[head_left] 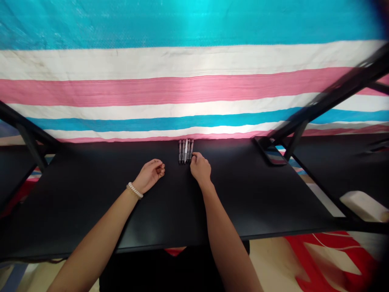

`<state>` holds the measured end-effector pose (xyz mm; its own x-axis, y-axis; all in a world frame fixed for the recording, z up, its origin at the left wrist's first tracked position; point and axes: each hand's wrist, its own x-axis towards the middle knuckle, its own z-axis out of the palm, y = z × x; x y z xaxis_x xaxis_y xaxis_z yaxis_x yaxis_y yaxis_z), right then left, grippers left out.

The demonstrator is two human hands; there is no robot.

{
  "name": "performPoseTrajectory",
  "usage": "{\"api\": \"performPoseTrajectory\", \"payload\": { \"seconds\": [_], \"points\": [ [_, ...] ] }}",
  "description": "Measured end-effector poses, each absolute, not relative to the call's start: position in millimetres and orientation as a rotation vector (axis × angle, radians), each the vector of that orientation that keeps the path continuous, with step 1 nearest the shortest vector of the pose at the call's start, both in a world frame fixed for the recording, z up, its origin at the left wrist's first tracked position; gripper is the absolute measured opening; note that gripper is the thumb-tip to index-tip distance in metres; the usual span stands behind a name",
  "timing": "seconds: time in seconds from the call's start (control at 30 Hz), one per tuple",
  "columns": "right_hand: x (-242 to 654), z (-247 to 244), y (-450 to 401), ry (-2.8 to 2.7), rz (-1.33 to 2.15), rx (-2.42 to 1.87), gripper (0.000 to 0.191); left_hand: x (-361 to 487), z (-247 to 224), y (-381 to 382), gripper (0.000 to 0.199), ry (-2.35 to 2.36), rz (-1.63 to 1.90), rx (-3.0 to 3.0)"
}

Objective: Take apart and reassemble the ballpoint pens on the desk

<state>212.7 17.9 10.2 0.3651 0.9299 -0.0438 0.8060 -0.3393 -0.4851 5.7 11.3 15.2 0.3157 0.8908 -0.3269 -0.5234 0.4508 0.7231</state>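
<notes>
Left wrist (140,185): I see 1 bracelet of pale, coiled-looking strands (134,190), white and beige.
Forearms (229,239): 2, bare as far as my feed reaches.
Lap: plain black clothing (164,271), too dark for me to read its texture.

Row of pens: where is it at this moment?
In the head view, the row of pens lies near the middle of the picture, at the far edge of the black table, just left of the right hand.

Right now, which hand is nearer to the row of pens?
The right hand: its fingers are at the right end of the row of pens, touching or almost touching. The left hand is apart, to the left and slightly closer to the person.
</notes>
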Motion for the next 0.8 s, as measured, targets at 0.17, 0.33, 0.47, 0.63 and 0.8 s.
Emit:
{"api": "performPoseTrajectory", "payload": {
  "seconds": [0.17,0.33,0.47,0.63,0.8],
  "points": [
    [213.4,9.2,17.8,-1.517,0.441,-2.24,0.035,5.4,14.3,11.5,0.019,0.786,0.999,0.552],
    [213.2,8.5,17.3,-1.479,0.448,-2.222,0.035,5.3,14.0,11.9,0.019,0.789,0.996,0.552],
    [209.7,7.3,15.6,-1.421,0.387,-2.129,0.036,4.9,13.6,11.6,0.018,0.78,0.995,0.566],
    [203.9,-2.5,15.4,-1.401,0.206,-1.935,0.04,4.8,11.4,12.0,0.019,0.775,0.996,0.572],
    [197.7,-12.1,15.8,-1.484,0.134,-1.878,0.054,4.6,10.7,13.5,0.02,0.761,0.999,0.561]
  ]
}}
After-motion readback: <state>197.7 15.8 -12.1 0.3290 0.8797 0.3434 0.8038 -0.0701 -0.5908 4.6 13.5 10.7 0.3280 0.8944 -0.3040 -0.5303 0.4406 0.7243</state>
